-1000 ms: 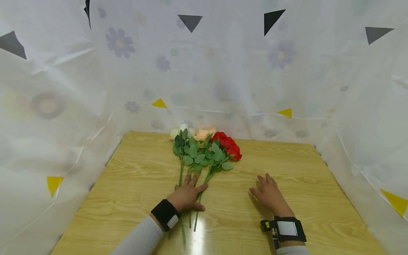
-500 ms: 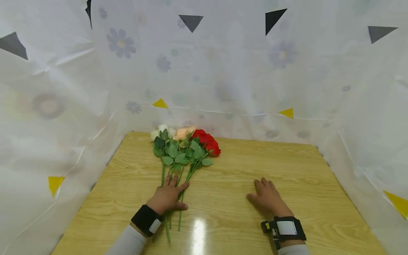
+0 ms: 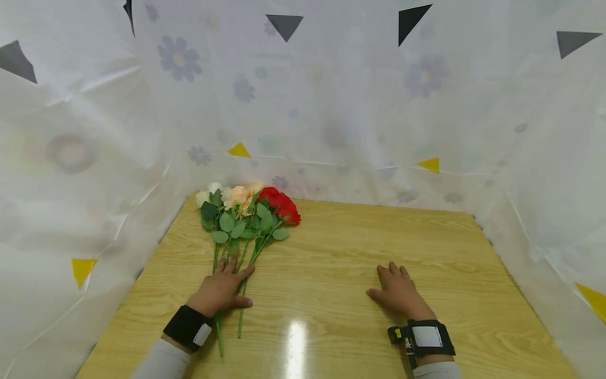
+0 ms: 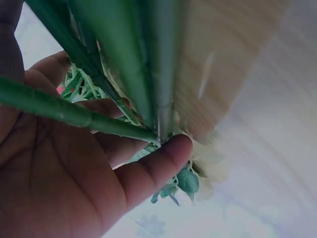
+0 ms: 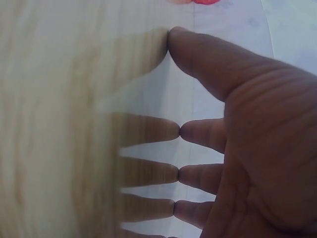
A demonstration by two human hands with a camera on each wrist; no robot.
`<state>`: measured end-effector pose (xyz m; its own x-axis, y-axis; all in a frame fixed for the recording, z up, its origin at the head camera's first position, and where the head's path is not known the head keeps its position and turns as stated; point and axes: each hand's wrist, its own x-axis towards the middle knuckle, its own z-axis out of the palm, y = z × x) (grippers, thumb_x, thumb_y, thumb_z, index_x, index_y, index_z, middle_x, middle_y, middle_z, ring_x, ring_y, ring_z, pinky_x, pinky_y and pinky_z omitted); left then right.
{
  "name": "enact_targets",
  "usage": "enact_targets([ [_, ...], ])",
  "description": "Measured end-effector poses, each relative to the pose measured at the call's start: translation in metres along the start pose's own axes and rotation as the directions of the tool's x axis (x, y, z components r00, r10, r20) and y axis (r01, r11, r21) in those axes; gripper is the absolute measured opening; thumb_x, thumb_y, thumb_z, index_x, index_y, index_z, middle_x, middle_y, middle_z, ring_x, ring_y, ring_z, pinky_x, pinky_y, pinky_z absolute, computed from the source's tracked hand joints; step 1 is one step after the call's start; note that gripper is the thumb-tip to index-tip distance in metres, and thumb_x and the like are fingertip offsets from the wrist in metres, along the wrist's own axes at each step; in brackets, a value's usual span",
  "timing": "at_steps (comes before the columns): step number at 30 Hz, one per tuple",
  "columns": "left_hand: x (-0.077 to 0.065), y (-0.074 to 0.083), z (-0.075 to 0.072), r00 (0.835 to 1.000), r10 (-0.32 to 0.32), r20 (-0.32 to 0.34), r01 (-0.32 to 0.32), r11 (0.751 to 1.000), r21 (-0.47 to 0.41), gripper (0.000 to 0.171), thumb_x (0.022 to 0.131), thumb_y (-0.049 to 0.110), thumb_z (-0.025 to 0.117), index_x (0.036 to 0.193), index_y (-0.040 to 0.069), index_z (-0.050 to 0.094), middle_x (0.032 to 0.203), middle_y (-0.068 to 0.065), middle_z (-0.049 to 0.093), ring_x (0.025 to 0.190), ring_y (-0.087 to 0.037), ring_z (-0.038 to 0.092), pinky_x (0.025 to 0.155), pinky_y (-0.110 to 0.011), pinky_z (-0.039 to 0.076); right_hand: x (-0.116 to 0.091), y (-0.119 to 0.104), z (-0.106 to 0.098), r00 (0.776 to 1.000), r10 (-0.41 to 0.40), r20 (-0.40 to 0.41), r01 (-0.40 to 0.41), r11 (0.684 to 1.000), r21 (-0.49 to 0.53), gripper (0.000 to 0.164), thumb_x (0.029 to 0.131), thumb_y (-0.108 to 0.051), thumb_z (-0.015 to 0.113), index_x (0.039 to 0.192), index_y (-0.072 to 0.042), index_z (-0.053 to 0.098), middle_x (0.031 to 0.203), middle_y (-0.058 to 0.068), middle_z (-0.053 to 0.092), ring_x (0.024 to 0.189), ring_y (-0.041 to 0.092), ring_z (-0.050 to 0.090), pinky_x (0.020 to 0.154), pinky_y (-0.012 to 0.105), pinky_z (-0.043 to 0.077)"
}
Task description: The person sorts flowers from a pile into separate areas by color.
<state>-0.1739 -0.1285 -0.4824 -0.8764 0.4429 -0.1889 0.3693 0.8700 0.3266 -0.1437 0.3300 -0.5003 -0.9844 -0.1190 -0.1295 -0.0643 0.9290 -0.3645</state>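
Observation:
Artificial roses lie in a bunch at the far left of the table: white roses (image 3: 214, 188), peach roses (image 3: 240, 196) and red roses (image 3: 280, 204), with green leaves (image 3: 227, 222). Their long green stems (image 3: 240, 310) point toward me. Across the stems rests my left hand (image 3: 220, 292), fingers spread. In the left wrist view its palm (image 4: 59, 173) faces the stems (image 4: 54, 106), with the fingers stretched out rather than curled round them. My right hand (image 3: 400, 292) holds nothing on the right side; in the right wrist view its fingertips (image 5: 190, 130) touch the tabletop.
The wooden table (image 3: 331, 263) has a glossy top with a bright reflection near the front. White flower-patterned sheeting (image 3: 322, 105) encloses it at the back and both sides, hung with small yellow pennants (image 3: 240, 150) and dark ones.
My left hand has slid left across the table, and the roses have moved left with it. The right hand has hardly moved; its fingertips have shifted slightly down and left.

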Motion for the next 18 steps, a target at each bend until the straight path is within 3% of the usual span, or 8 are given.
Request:
enact_targets([
  [11, -0.024, -0.055, -0.018, 1.0, -0.005, 0.026, 0.005, 1.0, -0.004, 0.089, 0.079, 0.049, 0.078, 0.152, 0.013, 0.042, 0.156, -0.035, 0.015, 0.135, -0.066, 0.013, 0.077, -0.07, 0.045, 0.0, -0.002, 0.001, 1.0, 0.002, 0.002, -0.002, 1.0, 0.024, 0.078, 0.091, -0.041, 0.069, 0.145, 0.008, 0.042, 0.148, 0.041, 0.027, 0.134, 0.065, 0.018, 0.1, 0.075, 0.023],
  [18, -0.034, -0.084, -0.02, 1.0, -0.013, 0.017, 0.013, 1.0, 0.001, 0.091, 0.079, 0.053, 0.077, 0.153, 0.014, 0.04, 0.156, -0.034, 0.015, 0.135, -0.066, 0.012, 0.079, -0.074, 0.042, -0.002, -0.001, 0.002, 1.0, 0.008, 0.013, -0.008, 1.0, 0.027, 0.079, 0.091, -0.043, 0.069, 0.146, 0.008, 0.041, 0.149, 0.041, 0.026, 0.135, 0.065, 0.017, 0.1, 0.075, 0.023],
])
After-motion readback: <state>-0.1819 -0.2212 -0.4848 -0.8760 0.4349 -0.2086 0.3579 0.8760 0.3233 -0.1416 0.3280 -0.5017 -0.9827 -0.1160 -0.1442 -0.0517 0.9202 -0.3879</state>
